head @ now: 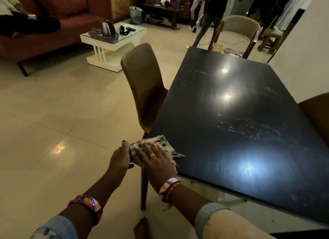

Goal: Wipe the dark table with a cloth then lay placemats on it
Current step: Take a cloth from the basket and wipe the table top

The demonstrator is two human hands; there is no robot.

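We see the checked, fringed woven cloth [161, 148] at the near-left corner of the dark glossy rectangular surface [240, 117]. The right hand [154, 158] presses it flat, fingers straight, its grip apart; the left hand [121, 160] cups the cloth's overhanging edge, fingers curled round it. The smeared top runs long toward one o'clock from the cloth; the right hand is nearer

A brown chair [142, 85] stands near a white side table [114, 42] bearing a kettle [106, 27].
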